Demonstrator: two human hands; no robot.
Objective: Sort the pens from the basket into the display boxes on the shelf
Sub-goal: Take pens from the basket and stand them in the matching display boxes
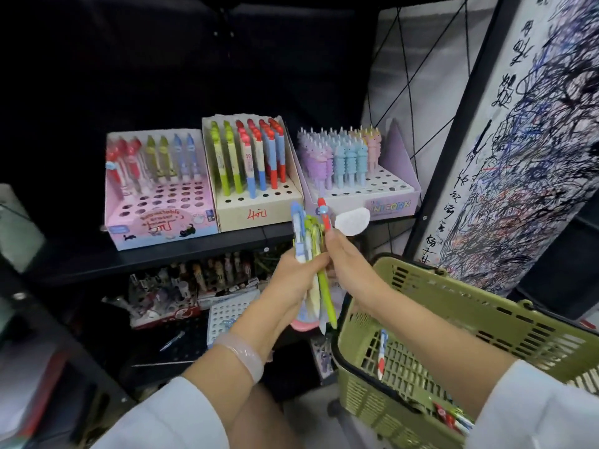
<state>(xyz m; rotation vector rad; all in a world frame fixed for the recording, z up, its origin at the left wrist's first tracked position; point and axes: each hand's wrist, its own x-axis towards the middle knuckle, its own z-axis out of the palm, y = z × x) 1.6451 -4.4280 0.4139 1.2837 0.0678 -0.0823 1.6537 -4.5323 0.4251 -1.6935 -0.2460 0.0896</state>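
Left hand (293, 277) clamped round a bundle of pens (311, 254) at centre frame, tops fanned upward, tips pointing down toward the basket rim. Right hand (348, 257) close alongside, touching the left at the bundle, pinching a single red pen (324, 215) by its lower barrel, cartoon cap up. Green basket (486, 322) at lower right, hooked over the right forearm by the look of it, a few more pens (382, 354) lying loose on its mesh floor. Three display boxes across the middle of the frame on the shelf (181, 254): pink box (162, 222) at left with many empty holes, cardboard box (256, 212) in the centre holding red-topped pens, unicorn box (372, 196) at right. Light, stiff plastic barrels, probably smooth and prone to sliding against one another in a bundle; bulky toppers likely top-heavy and easy to snag. Best gripped mid-barrel or just below the topper, tip steered down into a hole. Red one looks a match for the centre box, judging by colour. White scrap (353, 220) beside the right fingers, nature unclear.
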